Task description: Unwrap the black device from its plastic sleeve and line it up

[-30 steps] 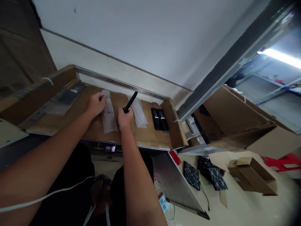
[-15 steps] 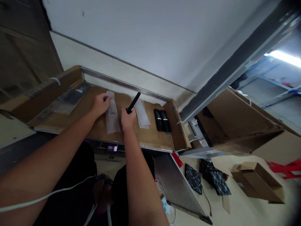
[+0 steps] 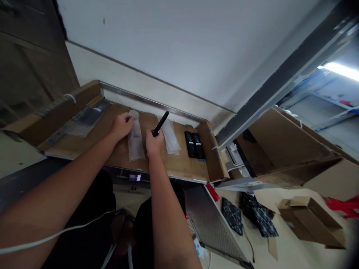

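My left hand (image 3: 122, 125) pinches the upper end of a translucent plastic sleeve (image 3: 136, 144) that lies flat on the cardboard lining. To its right, my right hand (image 3: 154, 142) is closed around a slim black device (image 3: 161, 123), held tilted with its far end pointing up and right. A small pale mark shows near my fingers. Behind that hand lie more translucent sleeves (image 3: 171, 138). Two black devices (image 3: 195, 145) with white labels rest side by side near the right wall. At the left end, a filled clear sleeve (image 3: 88, 117) holds something dark.
The shallow cardboard-lined tray (image 3: 185, 172) has raised side walls and a metal back edge. A large cardboard box (image 3: 286, 145) stands at the right. Below are a perforated metal panel (image 3: 215, 220), black patterned bags (image 3: 232, 216) and an open carton (image 3: 314, 220). A white cord (image 3: 70, 226) crosses my left arm.
The whole view has shifted slightly, with the scene lower and farther right in the picture. Both hands keep the same holds on the sleeve and the black device.
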Tool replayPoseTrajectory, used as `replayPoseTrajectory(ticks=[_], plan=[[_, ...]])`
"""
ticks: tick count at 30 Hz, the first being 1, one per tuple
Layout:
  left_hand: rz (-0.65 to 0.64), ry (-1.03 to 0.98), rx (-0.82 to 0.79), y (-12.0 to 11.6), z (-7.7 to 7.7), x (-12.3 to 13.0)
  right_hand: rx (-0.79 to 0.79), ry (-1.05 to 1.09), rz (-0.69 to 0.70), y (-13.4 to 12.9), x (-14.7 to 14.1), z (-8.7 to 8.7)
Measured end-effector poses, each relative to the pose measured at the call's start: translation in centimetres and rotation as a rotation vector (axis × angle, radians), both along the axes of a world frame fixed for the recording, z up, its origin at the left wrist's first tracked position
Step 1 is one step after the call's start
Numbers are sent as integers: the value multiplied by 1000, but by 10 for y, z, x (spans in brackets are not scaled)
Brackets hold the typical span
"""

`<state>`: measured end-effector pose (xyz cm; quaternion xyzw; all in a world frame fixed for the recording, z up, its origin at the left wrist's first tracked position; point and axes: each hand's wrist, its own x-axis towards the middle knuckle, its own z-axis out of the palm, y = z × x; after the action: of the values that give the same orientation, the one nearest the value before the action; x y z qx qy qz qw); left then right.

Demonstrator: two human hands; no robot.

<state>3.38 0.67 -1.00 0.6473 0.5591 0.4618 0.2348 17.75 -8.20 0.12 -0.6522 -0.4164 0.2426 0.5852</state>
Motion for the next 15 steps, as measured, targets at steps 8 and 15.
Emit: replayPoseTrajectory(ticks=[8, 15], plan=[[23, 49, 20, 1, -2, 0, 7, 4, 2, 1, 0, -4], [12, 37, 53, 3, -4, 0, 57, 89, -1, 4, 0, -8]])
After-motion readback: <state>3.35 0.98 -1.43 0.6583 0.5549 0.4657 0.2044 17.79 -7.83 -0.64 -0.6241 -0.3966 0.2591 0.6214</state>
